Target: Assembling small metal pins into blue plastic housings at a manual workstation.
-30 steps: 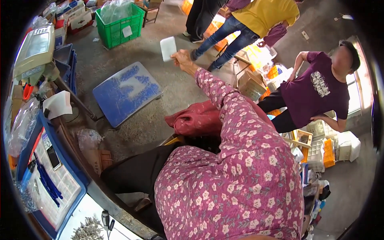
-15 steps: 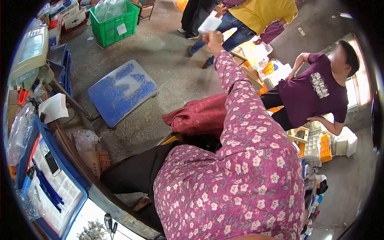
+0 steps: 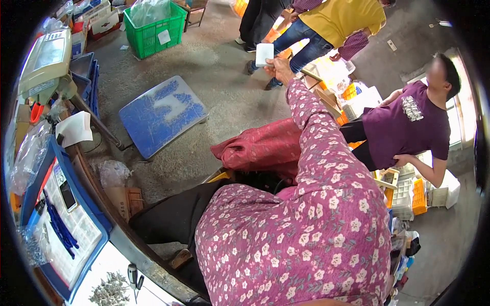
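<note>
My right arm, in a purple floral sleeve, stretches far out toward the top middle. At its end my right hand is closed on a small white square box with rounded corners, held up off the floor by one side. Which fingers press on it is partly hidden. My left hand is out of view. Nearest to the held box, behind it, stands a person in a yellow top and blue jeans.
A blue scale platform and green crate stand on the floor. Left are a blue tray, phone, screwdriver and heaped small metal parts. A red cloth lies nearby; a person in a purple shirt stands right.
The white box has turned more upright, with its face squarer to view, and my right hand has moved slightly right and down. The whole view has shifted a little.
</note>
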